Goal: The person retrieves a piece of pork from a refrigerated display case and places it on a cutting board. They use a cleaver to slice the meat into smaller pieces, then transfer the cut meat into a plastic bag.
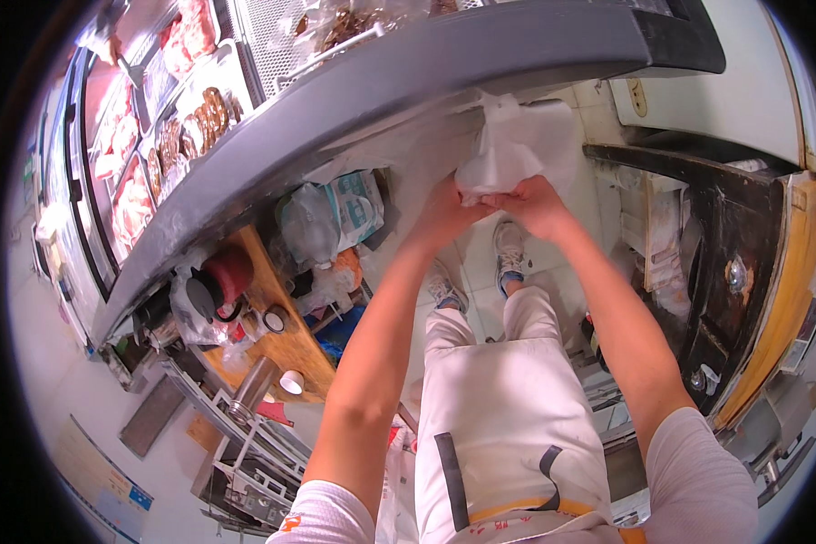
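Note:
A stack of thin white plastic bags (503, 146) hangs below the grey edge of a display case (408, 78). My left hand (449, 214) pinches the lower edge of the bags from the left. From the right, my right hand (534, 207) grips the same edge, its fingers nearly meeting those of my left. Behind the white film, the left fingertips are partly hidden. Both arms stretch forward over a light apron (503, 408) and my shoes (510, 248) on the tiled floor.
Trays of raw meat (126, 143) and dark cooked pieces (207, 119) fill the case. Another person's hand (109, 47) holds a utensil there. At left, a wooden shelf (292, 347) bears a red kettle (228, 275) and a steel flask (255, 387). A dark wooden cabinet (734, 224) stands at right.

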`<state>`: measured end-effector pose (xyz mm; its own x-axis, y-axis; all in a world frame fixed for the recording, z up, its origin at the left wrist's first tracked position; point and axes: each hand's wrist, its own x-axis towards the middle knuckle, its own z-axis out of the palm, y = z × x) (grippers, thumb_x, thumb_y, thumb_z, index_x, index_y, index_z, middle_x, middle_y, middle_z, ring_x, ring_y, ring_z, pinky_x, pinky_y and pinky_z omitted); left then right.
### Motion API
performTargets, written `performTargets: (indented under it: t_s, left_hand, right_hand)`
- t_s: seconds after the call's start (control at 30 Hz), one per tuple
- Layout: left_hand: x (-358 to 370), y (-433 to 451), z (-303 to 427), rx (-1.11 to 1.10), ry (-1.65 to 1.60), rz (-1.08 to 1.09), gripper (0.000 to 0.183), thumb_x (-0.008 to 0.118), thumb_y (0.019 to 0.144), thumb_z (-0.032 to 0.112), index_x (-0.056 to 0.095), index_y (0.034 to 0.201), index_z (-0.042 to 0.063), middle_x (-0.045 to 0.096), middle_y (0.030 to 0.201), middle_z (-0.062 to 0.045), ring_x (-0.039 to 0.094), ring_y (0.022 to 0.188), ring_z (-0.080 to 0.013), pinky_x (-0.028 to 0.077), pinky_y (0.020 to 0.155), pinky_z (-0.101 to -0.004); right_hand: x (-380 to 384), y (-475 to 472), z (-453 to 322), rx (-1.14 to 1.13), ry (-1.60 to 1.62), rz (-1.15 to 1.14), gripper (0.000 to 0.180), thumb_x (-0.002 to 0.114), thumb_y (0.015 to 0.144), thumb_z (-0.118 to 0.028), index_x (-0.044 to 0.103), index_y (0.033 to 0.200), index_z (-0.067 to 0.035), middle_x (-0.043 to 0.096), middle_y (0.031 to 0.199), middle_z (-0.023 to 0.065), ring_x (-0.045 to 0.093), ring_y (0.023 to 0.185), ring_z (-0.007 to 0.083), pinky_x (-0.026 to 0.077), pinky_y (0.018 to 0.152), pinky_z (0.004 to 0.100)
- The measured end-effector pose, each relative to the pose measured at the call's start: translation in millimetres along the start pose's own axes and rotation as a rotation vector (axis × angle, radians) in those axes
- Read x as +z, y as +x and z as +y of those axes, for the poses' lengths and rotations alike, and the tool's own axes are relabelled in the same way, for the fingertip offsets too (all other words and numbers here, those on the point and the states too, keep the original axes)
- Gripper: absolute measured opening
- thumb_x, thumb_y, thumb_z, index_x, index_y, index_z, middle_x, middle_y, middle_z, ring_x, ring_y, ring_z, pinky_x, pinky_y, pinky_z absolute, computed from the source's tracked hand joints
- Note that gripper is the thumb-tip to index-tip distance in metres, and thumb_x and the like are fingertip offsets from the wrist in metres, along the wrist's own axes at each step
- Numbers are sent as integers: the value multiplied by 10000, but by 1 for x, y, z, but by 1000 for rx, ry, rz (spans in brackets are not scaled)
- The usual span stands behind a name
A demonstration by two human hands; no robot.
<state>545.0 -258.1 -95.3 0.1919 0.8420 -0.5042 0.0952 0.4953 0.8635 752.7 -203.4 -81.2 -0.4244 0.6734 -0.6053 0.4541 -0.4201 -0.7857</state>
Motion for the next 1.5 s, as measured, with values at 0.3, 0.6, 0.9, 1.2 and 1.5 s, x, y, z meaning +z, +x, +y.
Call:
performTargets:
  t_s: [0.3, 0.6, 0.9, 1.2, 1.5]
  left_hand:
    - [-4, -19, 13, -103, -289, -154, 584, 858, 953, 296, 669, 1428, 13, 740, 1314, -50, 661, 1203, -147, 521, 1044, -348]
    - [8, -12, 9, -117, -290, 31, 422, 737, 1050, 313, 721, 1364, 31, 758, 1262, -45, 685, 1161, -149, 533, 1021, -340]
    - [-4, -8, -48, -201, -175, 126, 276, 641, 1088, 228, 775, 1256, 55, 784, 1130, -14, 715, 1051, -150, 567, 959, -349]
    - [0, -2, -41, -54, -236, 281, 272, 651, 1082, 244, 767, 1216, 37, 770, 983, 6, 680, 851, -110, 558, 775, -338]
    - [-8, 12, -20, -43, -75, 358, 395, 665, 1074, 380, 764, 1254, 42, 795, 1106, -93, 720, 1015, -212, 551, 901, -366]
  right_hand:
    - [-4, 5, 25, -41, 44, 119, 360, 967, 760, -254, 740, 801, 23, 688, 704, 38, 553, 667, 83, 510, 606, 330]
    - [-2, -2, 21, -77, 272, 43, 340, 938, 818, -224, 811, 1005, 30, 806, 939, 86, 702, 827, 134, 576, 766, 328]
    - [-5, -15, -9, -81, 100, 164, 294, 804, 966, -139, 768, 1235, -26, 779, 1057, 80, 703, 919, 142, 579, 847, 335]
    - [-14, -36, 2, -299, -288, 302, 162, 811, 914, -159, 789, 961, -6, 753, 870, 151, 724, 783, 305, 571, 752, 406]
    - [-8, -50, 28, -301, -660, 261, 300, 879, 837, -264, 718, 770, -20, 686, 798, 162, 692, 795, 379, 548, 729, 490]
